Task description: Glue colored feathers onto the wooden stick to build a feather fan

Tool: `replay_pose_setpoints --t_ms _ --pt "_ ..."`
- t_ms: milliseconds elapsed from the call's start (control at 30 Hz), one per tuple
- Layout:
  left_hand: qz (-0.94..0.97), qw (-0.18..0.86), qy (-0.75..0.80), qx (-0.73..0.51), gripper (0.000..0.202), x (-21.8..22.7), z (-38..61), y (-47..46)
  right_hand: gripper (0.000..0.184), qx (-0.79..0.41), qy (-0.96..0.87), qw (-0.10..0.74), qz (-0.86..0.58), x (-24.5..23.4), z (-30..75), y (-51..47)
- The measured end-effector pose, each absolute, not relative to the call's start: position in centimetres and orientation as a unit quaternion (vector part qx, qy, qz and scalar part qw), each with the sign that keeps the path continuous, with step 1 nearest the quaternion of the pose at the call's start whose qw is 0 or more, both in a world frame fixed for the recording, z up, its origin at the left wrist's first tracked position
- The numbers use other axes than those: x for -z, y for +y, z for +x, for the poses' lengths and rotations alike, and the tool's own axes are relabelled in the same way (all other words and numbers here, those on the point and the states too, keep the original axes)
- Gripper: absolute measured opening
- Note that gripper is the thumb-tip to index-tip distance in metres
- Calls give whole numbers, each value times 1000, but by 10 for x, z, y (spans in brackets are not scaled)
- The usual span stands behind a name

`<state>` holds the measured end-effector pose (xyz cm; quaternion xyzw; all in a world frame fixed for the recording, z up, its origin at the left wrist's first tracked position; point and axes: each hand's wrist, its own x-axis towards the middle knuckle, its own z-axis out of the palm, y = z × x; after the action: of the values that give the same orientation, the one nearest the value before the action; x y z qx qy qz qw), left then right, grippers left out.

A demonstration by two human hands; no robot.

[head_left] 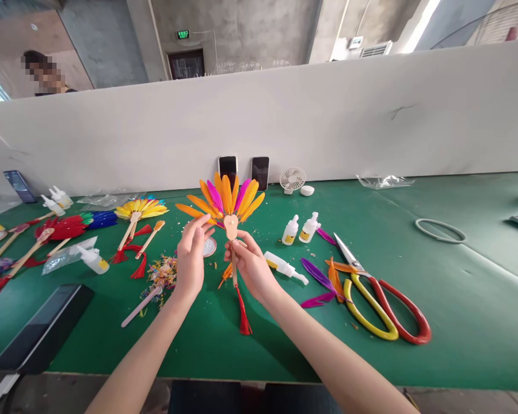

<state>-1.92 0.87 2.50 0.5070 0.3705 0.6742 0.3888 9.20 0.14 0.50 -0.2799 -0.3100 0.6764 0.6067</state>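
Above the green bench (470,299), the right hand (251,263) has its fingers closed around the handle (235,275) of an upright orange-and-magenta feather fan (231,223), the left hand (191,253) loosely open beside its feathers (202,204).

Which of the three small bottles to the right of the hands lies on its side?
The lying bottle is the one nearest the right hand, its nozzle toward the purple feathers; the left bottle and right bottle behind it stand upright.

Feather fan (231,223) before two phones (260,172), scissors (355,267) on table (470,310) right of fan, trimmings (163,270) left
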Motion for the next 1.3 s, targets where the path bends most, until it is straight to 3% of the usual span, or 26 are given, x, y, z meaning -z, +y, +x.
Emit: replay_pose_setpoints --t_ms 467,800,900,1033,1300 --pt "527 435 394 -615 44 -20 -16 5 33 -662 -318 613 -292 -5 90 1" --pt "475 460 413 -627 29 -6 -7 0 19 -625 -353 625 -306 -4 90 1" --pt "469 471 438 -606 34 -4 -3 -1 17 -627 -364 623 -295 -3 88 0" --pt "506 491 425 -568 40 -6 -1 2 16 -630 -386 612 -283 -3 86 -2" --pt "461 490 433 -600 30 -11 -13 6 24 -653 -414 563 -291 1 82 -2"
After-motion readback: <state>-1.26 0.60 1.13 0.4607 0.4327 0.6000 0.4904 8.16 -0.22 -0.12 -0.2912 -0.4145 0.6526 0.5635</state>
